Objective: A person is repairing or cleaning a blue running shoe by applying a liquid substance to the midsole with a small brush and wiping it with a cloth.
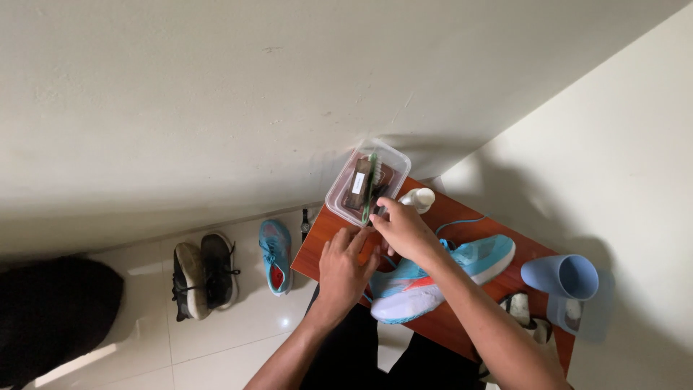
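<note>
While the left hand (pixel 345 266) rests spread on the counter (pixel 317 249), the right hand (pixel 401 225) pinches a green brush (pixel 369 189) at twelve o'clock of the unscrubbed turquoise sneaker (pixel 440 278).

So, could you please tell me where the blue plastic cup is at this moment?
In the head view, the blue plastic cup lies on its side at the right end of the reddish-brown wooden table, to the right of the turquoise sneaker.
</note>
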